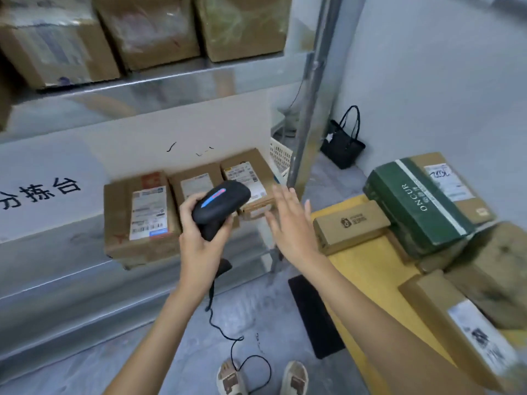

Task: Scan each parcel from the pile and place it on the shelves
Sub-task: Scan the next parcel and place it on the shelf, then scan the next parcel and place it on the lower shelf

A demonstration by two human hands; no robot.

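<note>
While the left hand (204,223) grips the scanner (219,208) in front of the three parcels on the shelf (51,283), the right hand (288,220) hovers empty with fingers spread. The small brown parcel (350,226) lies just right of it, long axis running left-right, nearest the right hand.

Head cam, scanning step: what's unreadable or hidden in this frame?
- Middle parcel, head view: the scanner in the left hand covers its near part.
- Parcel labels on the lower shelf: print too small and soft to read.
- Top-shelf boxes: cut off by the upper edge, blurred.
- Long parcel at lower right: motion blur, label illegible.
- Right hand: blurred; contact with the right-hand parcel unclear.
</note>
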